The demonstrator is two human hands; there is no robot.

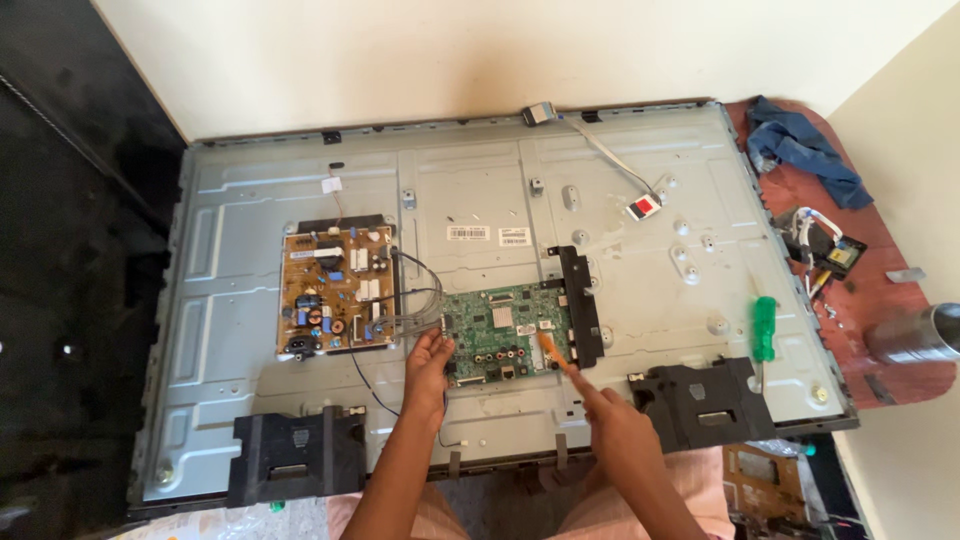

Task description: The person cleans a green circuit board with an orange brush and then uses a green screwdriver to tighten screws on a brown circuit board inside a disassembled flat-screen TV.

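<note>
Knees: pink cloth point(690, 480) at the bottom edge, just under the panel's near rim, below both forearms.
Right hand: right hand point(612, 425) reaches in from lower right, index finger stretched out, other fingers curled in. It holds a thin orange tool point(553, 352) whose tip rests on the right part of the green board.
Left hand: left hand point(428, 362) comes up from lower centre, fingers loosely bent, fingertips touching the green board's left edge beside the grey wires point(415, 295). Whether it grips the board or only steadies it cannot be told.
Speakers: two black speaker boxes sit on the near rim, one at left point(298, 452), one at right point(700, 400).
Green board: green board point(505, 332) lies flat near the panel's middle, between the two hands, with a black bracket point(581, 303) along its right side.
Brown board: brown board point(338, 290) lies left of the green board, joined to it by the grey wires.
Screwdriver: green-handled screwdriver point(764, 330) lies on the panel, just above the right speaker.
Panel: grey metal back panel point(240, 240) lies flat and fills most of the view.
Ribbon cable: flat grey cable point(605, 150) runs from the far rim down to a red-and-white connector point(645, 207).
Table: red surface point(880, 300) right of the panel carries a blue cloth point(800, 150), a small black part point(835, 250) with wires, and a metal tube point(920, 335).
Wall: pale wall point(450, 60) behind the far rim.
</note>
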